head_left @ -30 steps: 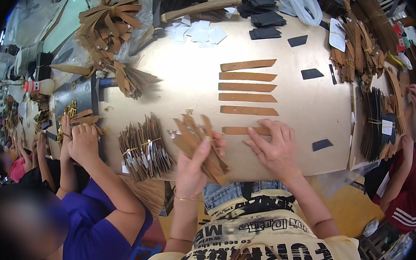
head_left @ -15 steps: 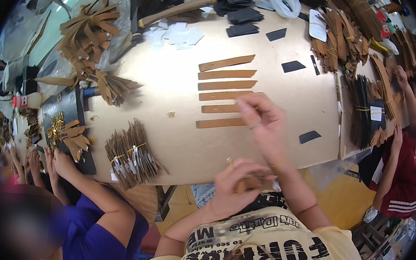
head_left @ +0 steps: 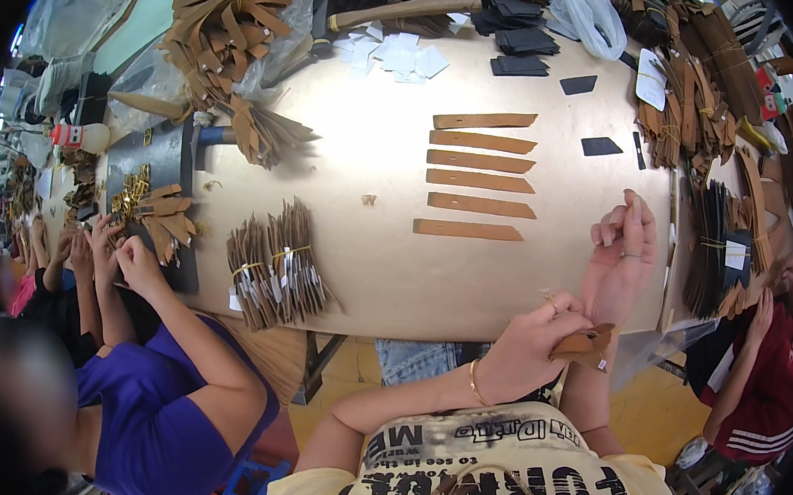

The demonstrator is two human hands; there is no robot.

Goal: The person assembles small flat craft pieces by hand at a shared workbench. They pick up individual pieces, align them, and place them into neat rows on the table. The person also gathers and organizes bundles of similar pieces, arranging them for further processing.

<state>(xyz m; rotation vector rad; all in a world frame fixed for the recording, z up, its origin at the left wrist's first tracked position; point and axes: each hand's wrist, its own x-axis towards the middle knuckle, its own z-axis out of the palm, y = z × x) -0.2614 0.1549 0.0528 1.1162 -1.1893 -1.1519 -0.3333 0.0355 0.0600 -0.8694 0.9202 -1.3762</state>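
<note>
My left hand is closed around a small stack of brown leather strips at the table's front edge. Just beyond it, my right hand is raised with the palm turned up and fingers loosely bent and apart; nothing shows in it. To the left of that hand, several brown leather strips lie flat in a column, one above another, each with a slanted right end. They lie apart from one another, and neither hand touches them.
Bundled strips stand at the front left, near a co-worker's hands. Black pieces, white paper pieces and a long wooden-handled tool lie farther back. At right, more bundles sit near another person in red.
My right hand has left the column of strips, drawing away to the right and turning palm up. The left hand, still holding its stack, has come closer to it. The view has shifted.
</note>
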